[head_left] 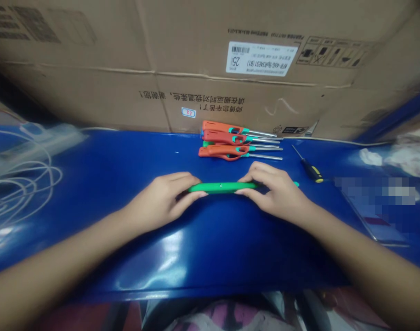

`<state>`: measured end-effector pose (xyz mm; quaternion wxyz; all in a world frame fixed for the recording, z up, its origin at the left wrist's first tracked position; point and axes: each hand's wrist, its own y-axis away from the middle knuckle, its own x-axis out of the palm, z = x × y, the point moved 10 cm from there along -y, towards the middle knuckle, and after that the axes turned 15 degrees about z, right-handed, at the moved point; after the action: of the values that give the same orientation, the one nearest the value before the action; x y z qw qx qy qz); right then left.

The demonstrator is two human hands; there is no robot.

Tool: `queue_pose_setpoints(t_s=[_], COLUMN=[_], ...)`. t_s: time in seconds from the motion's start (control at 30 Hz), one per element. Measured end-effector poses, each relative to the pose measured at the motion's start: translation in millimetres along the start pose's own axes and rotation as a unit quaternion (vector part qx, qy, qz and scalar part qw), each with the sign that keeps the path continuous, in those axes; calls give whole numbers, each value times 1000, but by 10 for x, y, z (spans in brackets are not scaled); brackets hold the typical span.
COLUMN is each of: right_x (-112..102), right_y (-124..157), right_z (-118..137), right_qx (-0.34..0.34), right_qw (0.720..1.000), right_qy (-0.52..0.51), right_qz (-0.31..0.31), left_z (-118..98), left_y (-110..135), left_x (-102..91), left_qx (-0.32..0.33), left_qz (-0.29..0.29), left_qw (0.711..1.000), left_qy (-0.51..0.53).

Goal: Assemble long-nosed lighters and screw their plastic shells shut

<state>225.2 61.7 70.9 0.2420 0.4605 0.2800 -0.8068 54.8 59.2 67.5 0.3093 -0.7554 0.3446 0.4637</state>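
Observation:
Between my two hands is a long green gas lighter (220,187), seen along its narrow edge and lying crosswise above the blue table. My left hand (173,193) pinches its left end between thumb and fingers. The right end is gripped by my right hand (272,186), which hides much of that part; a bit of teal (296,184) shows past the knuckles. Just behind my hands lies a pile of long-nosed lighters, several orange-red (220,151) with teal collars and metal tubes. A green one (205,144) is partly covered among them.
A cardboard box wall (120,101) closes off the back of the blue table (210,257). On the right are a screwdriver (311,171), a flat blurred-out item (385,225) and crumpled white material (411,151). Coiled white cable (27,184) spreads over the left side.

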Motion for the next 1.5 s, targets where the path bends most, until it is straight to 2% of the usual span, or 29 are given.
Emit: queue_pose_setpoints(t_s=[0.1,0.2,0.3,0.37,0.43,0.53,0.6,0.67,0.7,0.73,0.8,0.87,0.9,0.97,1.03,1.2,1.37,1.5], right_x=[25,-34,-69,-71,-62,19,85,133,153,174,212,234,236,235,244,352,338,289], right_y=[2,3,-6,-9,-9,-12,-6,4,6,6,6,10,13,21,28,47,61,33], right_z=[15,29,23,22,34,103,173,224,235,240,249,281,306,366,424,524,551,478], right_qx=[9,9,10,10,3,-38,-75,-99,-104,-104,-102,-105,-110,-124,-141,-168,-149,-132], right_qw=[999,1000,998,995,990,982,976,973,974,976,978,978,977,976,974,973,977,980], right_qy=[20,22,53,100,142,184,202,202,195,185,171,170,171,174,168,119,123,123], right_qz=[25,2,-10,-9,-5,26,41,44,46,49,56,59,57,53,54,104,87,82], left_z=[-26,-11,99,230,360,470,479,435,398,358,264,132,53,-83,-146,-175,-219,-158], left_y=[6,10,8,13,21,30,35,36,31,25,3,-24,-34,-40,-34,-22,-24,-48], left_x=[-1,-33,-22,54,192,406,529,612,626,617,542,429,389,364,393,484,503,464], left_qx=[1,-19,-73,-123,-169,-213,-234,-242,-237,-229,-196,-144,-113,-56,-23,8,29,22], left_qz=[-4,-11,-11,-4,8,10,15,33,47,59,83,94,98,108,121,148,157,154], left_qw=[1000,999,992,974,939,859,808,780,783,798,860,928,952,977,983,985,982,984], left_qy=[16,41,104,187,300,465,541,576,573,555,465,330,266,177,134,87,97,88])
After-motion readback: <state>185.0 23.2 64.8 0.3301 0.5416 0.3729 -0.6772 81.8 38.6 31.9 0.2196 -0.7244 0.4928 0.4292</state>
